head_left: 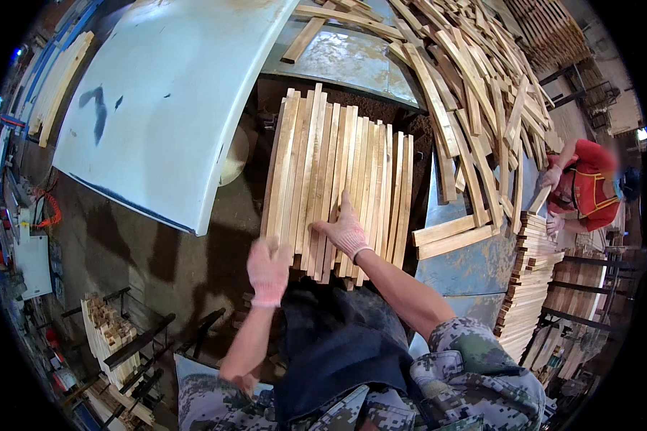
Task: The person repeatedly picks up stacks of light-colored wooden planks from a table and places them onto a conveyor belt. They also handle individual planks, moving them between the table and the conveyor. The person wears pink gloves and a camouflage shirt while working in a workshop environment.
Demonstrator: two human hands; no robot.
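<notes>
A row of long pale wooden strips (323, 172) lies side by side in front of me, their ends uneven. My right hand (345, 231), in a pinkish-white knit glove with bare fingertips, rests on top of the strips, thumb and forefinger spread. At the near left corner of the row is my left hand (267, 273), gloved the same way and slightly blurred. Its fingers point forward and look apart, close to the strip ends; whether they touch is hard to tell. Neither hand is closed round a strip.
A pale panel (172, 93) slants at the left. Loose wooden strips (474, 93) are heaped on the metal table (453, 276) at the right. Beyond, a co-worker in red (589, 187) handles a strip at a tall stack (528, 287). A rack of wood pieces (111, 337) stands at lower left.
</notes>
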